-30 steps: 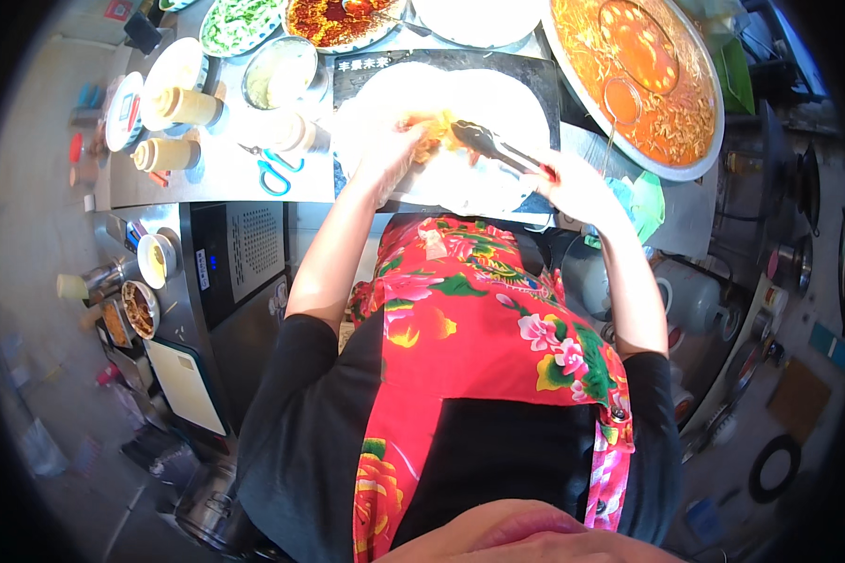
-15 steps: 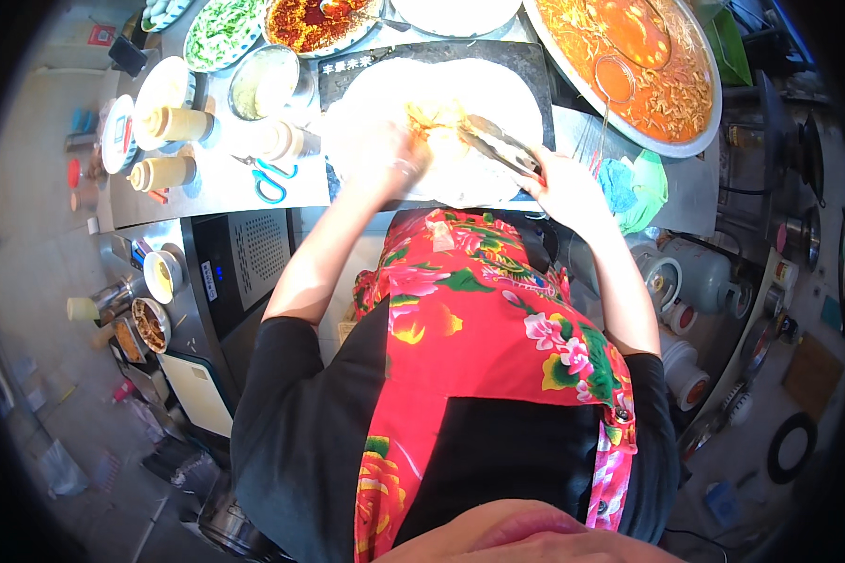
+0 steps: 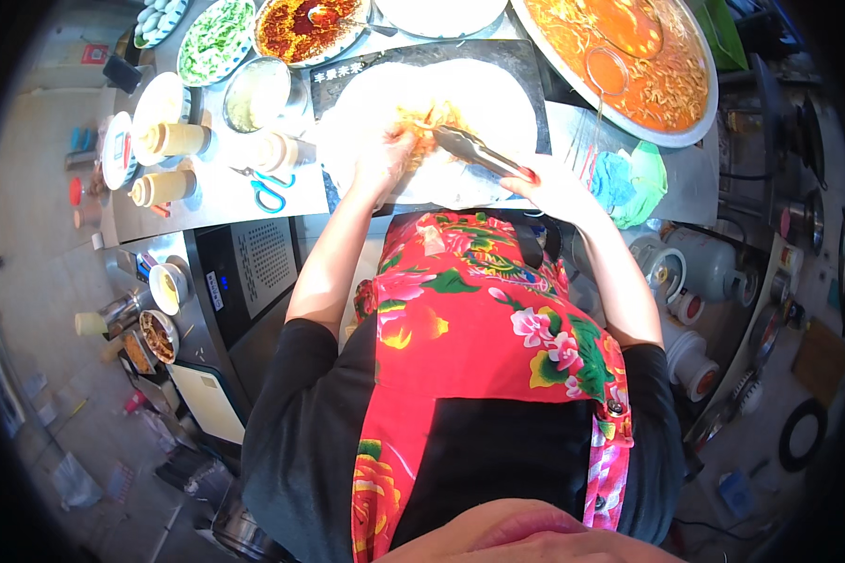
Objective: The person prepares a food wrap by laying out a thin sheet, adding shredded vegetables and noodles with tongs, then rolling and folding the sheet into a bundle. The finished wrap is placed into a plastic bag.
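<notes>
A large, thin white wrapper sheet (image 3: pixel 352 105), bleached by glare, covers most of a dark board (image 3: pixel 325 91) on the counter. Shredded orange-yellow filling (image 3: pixel 437 114) lies in a heap at its middle. My right hand (image 3: pixel 552 192) grips metal tongs (image 3: pixel 483 155), whose tips reach into the right side of the heap. At the heap's left edge is my left hand (image 3: pixel 388 158), its fingers curled together against the filling. Strong light hides what, if anything, they pinch.
A big basin of red broth (image 3: pixel 667 70) with a wire strainer (image 3: pixel 608 73) stands at far right. Bowls of chili oil (image 3: pixel 300 33) and chopped greens (image 3: pixel 218 42) line the back. Squeeze bottles (image 3: pixel 178 139) and blue-handled scissors (image 3: pixel 268 194) lie left; a green plastic bag (image 3: pixel 646 178) lies right.
My left hand, blurred before, now shows clearly at the filling's left edge. The tongs have shifted slightly left. The whole view has tilted a little.
</notes>
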The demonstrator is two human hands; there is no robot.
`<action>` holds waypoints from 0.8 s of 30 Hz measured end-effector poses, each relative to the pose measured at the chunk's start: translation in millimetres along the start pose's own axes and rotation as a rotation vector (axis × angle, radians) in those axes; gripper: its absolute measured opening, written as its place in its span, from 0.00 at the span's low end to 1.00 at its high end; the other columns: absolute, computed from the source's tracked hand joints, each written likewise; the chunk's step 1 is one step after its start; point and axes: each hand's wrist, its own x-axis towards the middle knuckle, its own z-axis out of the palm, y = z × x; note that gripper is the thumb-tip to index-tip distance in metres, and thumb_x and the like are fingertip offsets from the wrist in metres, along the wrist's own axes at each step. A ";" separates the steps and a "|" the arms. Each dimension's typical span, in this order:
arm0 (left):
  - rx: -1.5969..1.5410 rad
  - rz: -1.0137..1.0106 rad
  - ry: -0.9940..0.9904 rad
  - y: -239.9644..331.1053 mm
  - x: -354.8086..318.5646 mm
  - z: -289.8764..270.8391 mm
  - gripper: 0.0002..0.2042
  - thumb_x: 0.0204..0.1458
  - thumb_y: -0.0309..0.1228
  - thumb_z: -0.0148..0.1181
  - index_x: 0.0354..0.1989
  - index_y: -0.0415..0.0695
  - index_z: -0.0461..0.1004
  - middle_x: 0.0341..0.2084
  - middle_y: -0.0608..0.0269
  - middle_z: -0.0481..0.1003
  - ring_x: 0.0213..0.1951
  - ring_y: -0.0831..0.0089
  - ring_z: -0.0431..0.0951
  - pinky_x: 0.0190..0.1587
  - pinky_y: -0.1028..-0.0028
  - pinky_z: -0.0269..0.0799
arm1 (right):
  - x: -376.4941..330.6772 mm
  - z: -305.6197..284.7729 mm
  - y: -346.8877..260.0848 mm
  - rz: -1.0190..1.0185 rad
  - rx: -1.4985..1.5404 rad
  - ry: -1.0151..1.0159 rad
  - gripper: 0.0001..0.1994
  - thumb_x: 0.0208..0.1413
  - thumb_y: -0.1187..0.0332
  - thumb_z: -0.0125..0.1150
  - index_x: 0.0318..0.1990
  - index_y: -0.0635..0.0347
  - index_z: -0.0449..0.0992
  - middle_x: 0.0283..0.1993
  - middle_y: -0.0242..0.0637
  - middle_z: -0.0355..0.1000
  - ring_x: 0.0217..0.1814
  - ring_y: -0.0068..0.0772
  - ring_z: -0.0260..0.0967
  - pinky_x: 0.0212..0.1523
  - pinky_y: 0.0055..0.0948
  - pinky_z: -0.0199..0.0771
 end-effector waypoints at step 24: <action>0.777 0.353 -0.139 47.8 16.0 -27.2 0.13 0.55 0.31 0.61 0.47 0.41 0.75 0.40 0.53 0.79 0.41 0.67 0.79 0.44 0.72 0.74 | 10.1 -12.7 -27.7 -0.101 -0.365 0.089 0.23 0.57 0.63 0.61 0.60 0.58 0.71 0.43 0.51 0.76 0.48 0.53 0.74 0.49 0.44 0.73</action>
